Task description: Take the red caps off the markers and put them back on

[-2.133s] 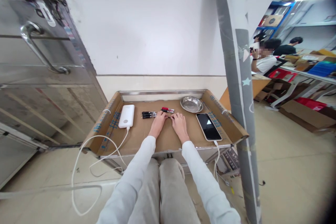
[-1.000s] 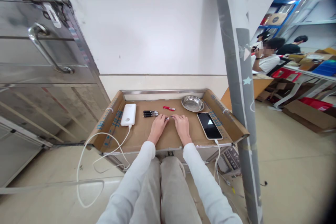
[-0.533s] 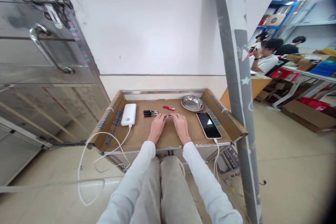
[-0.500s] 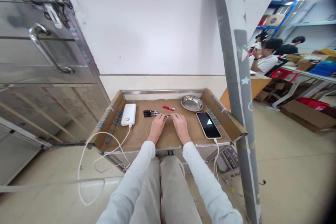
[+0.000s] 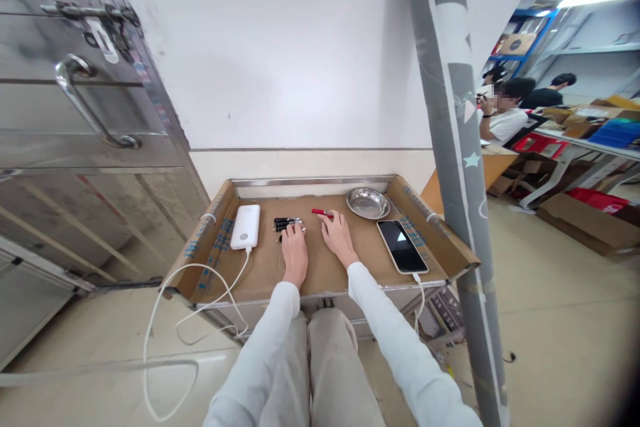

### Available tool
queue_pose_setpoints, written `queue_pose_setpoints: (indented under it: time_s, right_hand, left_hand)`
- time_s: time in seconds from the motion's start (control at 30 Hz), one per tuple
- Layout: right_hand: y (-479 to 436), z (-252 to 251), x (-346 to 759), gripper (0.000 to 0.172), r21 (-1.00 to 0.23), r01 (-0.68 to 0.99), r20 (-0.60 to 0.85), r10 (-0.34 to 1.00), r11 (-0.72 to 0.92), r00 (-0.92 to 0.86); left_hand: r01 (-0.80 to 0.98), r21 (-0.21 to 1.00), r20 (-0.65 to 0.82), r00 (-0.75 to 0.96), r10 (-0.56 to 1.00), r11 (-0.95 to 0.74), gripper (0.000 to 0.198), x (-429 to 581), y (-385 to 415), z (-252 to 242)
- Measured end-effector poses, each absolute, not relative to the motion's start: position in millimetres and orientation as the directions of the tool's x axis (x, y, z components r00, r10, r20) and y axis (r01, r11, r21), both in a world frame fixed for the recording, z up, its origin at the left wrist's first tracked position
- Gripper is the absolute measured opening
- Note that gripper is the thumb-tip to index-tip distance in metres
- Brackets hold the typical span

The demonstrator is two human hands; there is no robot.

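My left hand point(image 5: 295, 255) is closed at the near side of a row of black pens point(image 5: 287, 222), on the brown cardboard lining point(image 5: 267, 267). A dark pen end point(image 5: 279, 239) pokes out left of its fingers; the rest of that pen is hidden beneath them. My right hand point(image 5: 338, 239) reaches to a red pen point(image 5: 320, 212) lying farther back. Its fingers are apart, their tips at the pen's right end, and no firm grip shows.
A white power bank point(image 5: 245, 227) with a cable point(image 5: 235, 273) lies at the left. On the right are a shiny metal dish point(image 5: 367, 203) and a plugged-in phone point(image 5: 403, 247). A grey wrapped pole point(image 5: 463, 147) stands beside the table. People sit at the far right.
My hands have parted from around a small object at the middle. The left has moved left to the black pens, the right forward to the red pen, which has stayed in place.
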State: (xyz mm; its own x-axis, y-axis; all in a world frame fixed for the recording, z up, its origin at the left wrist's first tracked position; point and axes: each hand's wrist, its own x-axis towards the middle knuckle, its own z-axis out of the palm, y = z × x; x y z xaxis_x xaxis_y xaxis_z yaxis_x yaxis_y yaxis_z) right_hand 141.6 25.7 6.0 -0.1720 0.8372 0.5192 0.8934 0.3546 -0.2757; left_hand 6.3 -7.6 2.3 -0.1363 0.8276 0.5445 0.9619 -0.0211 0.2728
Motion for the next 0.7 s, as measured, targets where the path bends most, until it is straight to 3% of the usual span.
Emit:
queue_pose_setpoints:
  time_s: [0.17,0.47,0.7]
  right_hand:
    - [42.0,7.3,135.2,0.033,-0.223,0.923,0.498,0.85,0.315,-0.17]
    - [31.0,7.3,147.0,0.024,-0.239,0.914,0.511,0.843,0.327,-0.169]
    - [34.6,4.2,150.4,0.023,-0.227,0.956,0.483,0.873,0.188,-0.057]
  left_hand:
    - [0.954,0.297,0.577,-0.144,0.804,-0.042,0.023,6.2,-6.7,-0.4]
    - [0.861,0.309,0.595,0.156,0.788,-0.404,0.023,16.9,6.4,-6.4]
    - [0.836,0.395,0.501,0.15,0.852,-0.38,0.02,26.0,26.5,-8.9]
